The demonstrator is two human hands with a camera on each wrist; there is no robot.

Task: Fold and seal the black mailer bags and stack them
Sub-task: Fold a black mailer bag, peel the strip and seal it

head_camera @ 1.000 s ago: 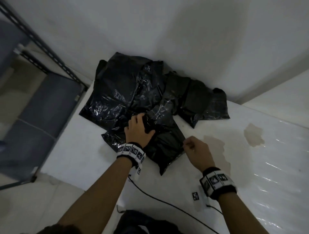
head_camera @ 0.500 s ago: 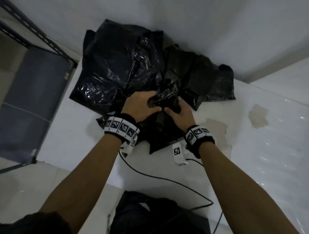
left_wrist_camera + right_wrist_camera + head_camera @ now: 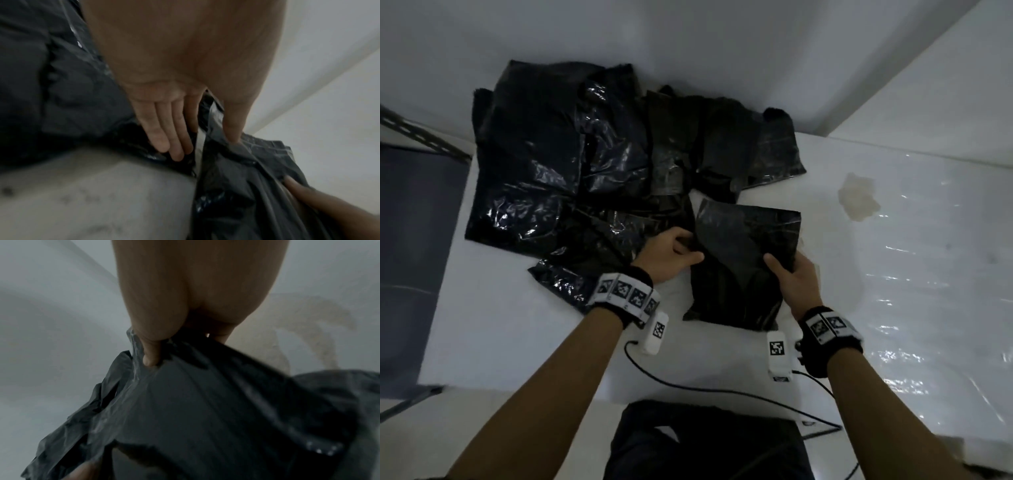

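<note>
A person stands at a white table (image 3: pixel 517 325) with two bare hands out in front. Both hands hold one black bag (image 3: pixel 746 260) that is a little apart from the others, close to the person. The left hand (image 3: pixel 667 255) grips the bag's left edge, with the thumb on top and the fingers (image 3: pixel 162 138) under the plastic. The right hand (image 3: pixel 796 281) pinches the bag's right edge, and in the right wrist view its thumb (image 3: pixel 151 353) presses down into the crinkled plastic. The bag hangs loose between the two hands, its far end tipped up and its near end low over the table. Behind it, up against the white wall (image 3: pixel 722 41), lies a messy pile of black bags (image 3: pixel 585 164), shiny and wrinkled, one over another. One bag from the pile pokes out just beside the left wrist. A yellowish stain (image 3: pixel 859 200) sits on the table to the right of the pile, well apart from the hands. Each wrist wears a black band with small black and white squares, and a thin black cable (image 3: pixel 705 389) runs across the near edge of the table. A grey shelf (image 3: pixel 414 240) stands off to the left of the table.
</note>
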